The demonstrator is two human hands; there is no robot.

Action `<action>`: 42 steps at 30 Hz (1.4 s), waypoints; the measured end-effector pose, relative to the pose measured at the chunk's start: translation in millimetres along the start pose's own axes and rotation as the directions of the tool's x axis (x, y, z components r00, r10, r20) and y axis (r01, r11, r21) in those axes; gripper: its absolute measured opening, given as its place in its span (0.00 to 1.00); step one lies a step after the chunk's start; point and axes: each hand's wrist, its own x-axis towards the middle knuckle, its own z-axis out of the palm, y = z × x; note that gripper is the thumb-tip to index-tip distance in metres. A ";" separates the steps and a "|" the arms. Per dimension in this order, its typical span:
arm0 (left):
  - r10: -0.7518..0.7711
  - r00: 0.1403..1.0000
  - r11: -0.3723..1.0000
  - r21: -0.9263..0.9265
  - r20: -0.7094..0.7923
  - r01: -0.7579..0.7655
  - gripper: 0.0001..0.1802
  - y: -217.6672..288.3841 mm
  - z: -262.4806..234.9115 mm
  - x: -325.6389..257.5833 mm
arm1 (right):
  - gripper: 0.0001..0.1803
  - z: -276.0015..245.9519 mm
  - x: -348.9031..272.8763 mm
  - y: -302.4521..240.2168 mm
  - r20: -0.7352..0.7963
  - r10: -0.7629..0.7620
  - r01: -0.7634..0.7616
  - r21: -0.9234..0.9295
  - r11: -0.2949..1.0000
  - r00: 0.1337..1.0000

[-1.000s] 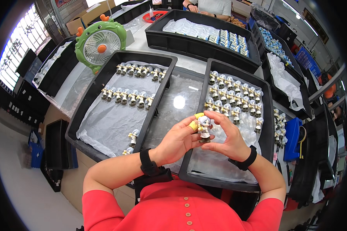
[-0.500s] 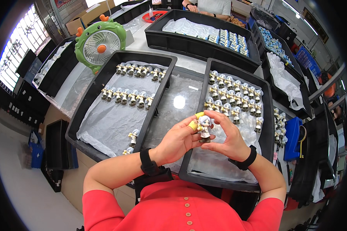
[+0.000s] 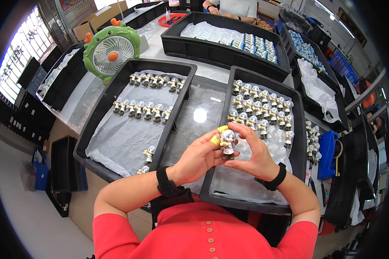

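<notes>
A small white-haired figurine stands upright between my hands, over the left wall of the right-hand black tray. My left hand, with yellow covers on two fingertips, grips it from the left and behind. On its other side my right hand curves round, with its forefinger at the figurine's head and its thumb near the feet. Rows of like figurines lie on the thin white lining of this tray. More figurines lie in rows in the left-hand black tray, with a few near its lower right corner.
A green animal-shaped fan stands behind the left tray. Farther back is a black tray of blue-and-white pieces, with a co-worker beyond it. Figurines and a blue bin are at the right.
The figurine has shifted very slightly left and tilts a little differently between my fingers. The whole view has moved slightly. Both hands keep their hold.
</notes>
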 end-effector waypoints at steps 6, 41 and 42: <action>0.013 1.000 1.000 0.013 -0.015 -0.013 0.26 -2.8 -3.2 -0.4 | 0.44 -0.6 1.1 -7.3 -0.051 -0.037 0.037 -0.005 0.999 0.998; 0.087 0.978 0.972 0.230 -0.191 -0.041 0.22 -4.1 0.3 -1.4 | 0.39 6.1 -1.4 3.3 -0.011 0.129 -0.125 0.165 0.978 0.992; 0.085 0.978 0.976 0.215 -0.190 -0.043 0.21 -3.7 -0.5 -0.9 | 0.39 5.8 -1.2 3.3 -0.012 0.130 -0.126 0.164 0.978 0.992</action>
